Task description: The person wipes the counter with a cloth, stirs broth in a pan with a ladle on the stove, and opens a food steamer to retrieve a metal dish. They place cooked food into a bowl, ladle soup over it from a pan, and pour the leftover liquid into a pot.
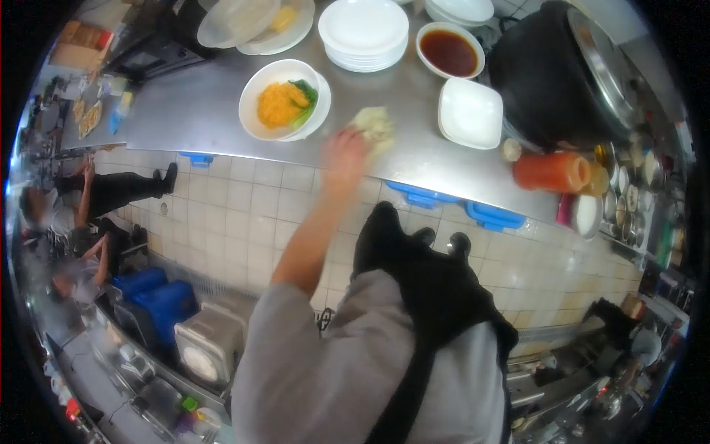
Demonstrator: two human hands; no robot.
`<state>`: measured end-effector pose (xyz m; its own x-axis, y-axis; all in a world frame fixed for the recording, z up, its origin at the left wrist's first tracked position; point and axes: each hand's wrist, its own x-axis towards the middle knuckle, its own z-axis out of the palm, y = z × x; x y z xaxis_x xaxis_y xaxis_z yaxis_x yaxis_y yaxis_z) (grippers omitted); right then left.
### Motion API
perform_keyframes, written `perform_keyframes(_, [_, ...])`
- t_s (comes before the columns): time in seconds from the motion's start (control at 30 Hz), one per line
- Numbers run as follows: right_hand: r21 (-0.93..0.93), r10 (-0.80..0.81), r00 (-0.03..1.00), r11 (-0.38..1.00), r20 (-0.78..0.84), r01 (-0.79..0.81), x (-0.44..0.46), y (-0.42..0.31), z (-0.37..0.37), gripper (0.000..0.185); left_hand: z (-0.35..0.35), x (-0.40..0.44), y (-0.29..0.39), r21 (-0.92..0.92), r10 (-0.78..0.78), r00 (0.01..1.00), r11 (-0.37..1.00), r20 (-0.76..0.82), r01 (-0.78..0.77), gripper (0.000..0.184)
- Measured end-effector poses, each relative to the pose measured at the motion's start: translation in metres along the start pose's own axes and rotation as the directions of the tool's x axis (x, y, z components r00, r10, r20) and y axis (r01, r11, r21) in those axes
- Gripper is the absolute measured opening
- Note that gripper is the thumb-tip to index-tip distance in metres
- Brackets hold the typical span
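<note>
My left hand (345, 153) reaches over the steel counter (200, 111), closed on a crumpled pale yellowish cloth (375, 126) that lies against the surface. Both hand and cloth are slightly blurred. Just left of them stands a white bowl (248, 120) holding orange-yellow food (277, 106) and green leafy vegetables (305, 103). To the right is a stack of square white dishes (470, 112). Behind the cloth rises a pile of white plates (362, 28), beside a bowl of dark brown sauce (448, 52). My right hand is out of view.
A large black cooker (536, 81) with a metal lid occupies the counter's right part, near an orange-filled bottle (547, 172). Blue containers (494, 215) show beneath the front edge. Two people (74, 203) are at the left, with bins (166, 307) nearby; another person (643, 344) is far right.
</note>
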<state>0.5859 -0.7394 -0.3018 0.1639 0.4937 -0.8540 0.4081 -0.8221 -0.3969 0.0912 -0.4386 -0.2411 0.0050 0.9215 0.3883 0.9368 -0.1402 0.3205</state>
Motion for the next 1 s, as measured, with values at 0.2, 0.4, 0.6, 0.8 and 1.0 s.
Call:
perform_keyframes(0.2, [0.015,-0.018,1.0,1.0,-0.006,0.018,0.002,0.007,-0.002,0.022,-0.096,-0.058,-0.029,-0.018,-0.097,0.98,0.995,0.174,0.102,0.017])
perform_keyframes(0.4, [0.028,-0.05,0.998,0.998,-0.025,0.051,-0.004,0.026,-0.001,0.022,-0.13,-0.02,-0.002,-0.236,-0.143,0.987,0.959,0.067,0.155,0.02])
perform_keyframes(0.6, [0.035,-0.144,0.988,0.989,-0.053,0.146,-0.01,0.058,-0.002,0.023,-0.054,0.064,-0.013,-0.146,0.143,0.973,0.982,0.179,-0.117,0.033])
perform_keyframes(0.8, [0.099,-0.232,0.97,0.966,-0.075,0.239,-0.014,0.094,-0.005,0.031,0.018,0.028,0.049,-0.067,0.226,0.971,0.973,0.075,-0.221,0.046])
perform_keyframes(1.0, [0.127,-0.143,0.985,0.98,-0.092,0.154,-0.022,0.104,-0.001,0.036,0.04,-0.007,0.161,-0.372,0.44,0.873,0.862,0.21,-0.345,0.044])
